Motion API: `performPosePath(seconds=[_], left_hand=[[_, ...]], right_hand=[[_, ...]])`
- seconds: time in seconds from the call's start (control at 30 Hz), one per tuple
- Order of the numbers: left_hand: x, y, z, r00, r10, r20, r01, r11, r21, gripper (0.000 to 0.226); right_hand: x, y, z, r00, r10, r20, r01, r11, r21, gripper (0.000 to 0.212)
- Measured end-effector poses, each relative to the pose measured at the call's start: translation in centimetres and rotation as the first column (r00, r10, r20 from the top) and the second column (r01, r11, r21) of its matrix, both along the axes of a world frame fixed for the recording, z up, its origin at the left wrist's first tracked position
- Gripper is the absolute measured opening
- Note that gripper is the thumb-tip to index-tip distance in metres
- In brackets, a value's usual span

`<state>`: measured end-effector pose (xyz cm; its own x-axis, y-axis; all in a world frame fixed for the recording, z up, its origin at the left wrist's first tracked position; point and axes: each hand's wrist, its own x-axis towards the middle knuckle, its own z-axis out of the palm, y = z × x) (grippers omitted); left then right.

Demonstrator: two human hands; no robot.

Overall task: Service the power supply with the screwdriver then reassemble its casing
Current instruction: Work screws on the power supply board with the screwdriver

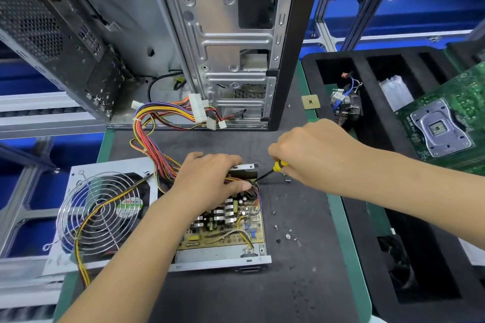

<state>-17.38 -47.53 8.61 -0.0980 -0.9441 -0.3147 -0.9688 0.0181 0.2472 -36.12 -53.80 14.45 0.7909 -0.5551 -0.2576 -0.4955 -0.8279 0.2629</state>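
Observation:
The open power supply [223, 254] lies on the dark mat, its circuit board [231, 231] exposed. Its cover with the fan and wire grille [99, 215] lies flipped to the left, joined by yellow and black wires. My left hand [210, 183] rests on the far part of the board, fingers curled over the wire bundle there. My right hand [315, 152] grips a screwdriver [273, 169] with a yellow and black handle. Its tip points at the far right corner of the casing.
An open computer case [223, 42] stands behind, with a coloured cable loom [157, 123] running out to the supply. Several loose screws [287, 236] lie right of the supply. A black foam tray [372, 139] on the right holds a cooler [346, 102] and a motherboard [446, 118]. A CPU [310, 102] lies nearby.

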Motion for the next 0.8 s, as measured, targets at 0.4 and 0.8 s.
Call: performPosePath(seconds=[0.4,0.8], left_hand=[[0.0,-0.1,-0.3,1.000,-0.001,0.021,0.002,1.000,-0.009,0.041],[0.0,-0.1,-0.1,0.999,-0.027,0.031,0.027,1.000,-0.005,0.049]], right_hand=[[1.9,0.3,0.7,0.995,0.065,-0.072,-0.070,0.995,-0.069,0.043],[2.9,-0.3,1.8,0.991,0.119,-0.062,-0.113,0.989,0.095,0.019]])
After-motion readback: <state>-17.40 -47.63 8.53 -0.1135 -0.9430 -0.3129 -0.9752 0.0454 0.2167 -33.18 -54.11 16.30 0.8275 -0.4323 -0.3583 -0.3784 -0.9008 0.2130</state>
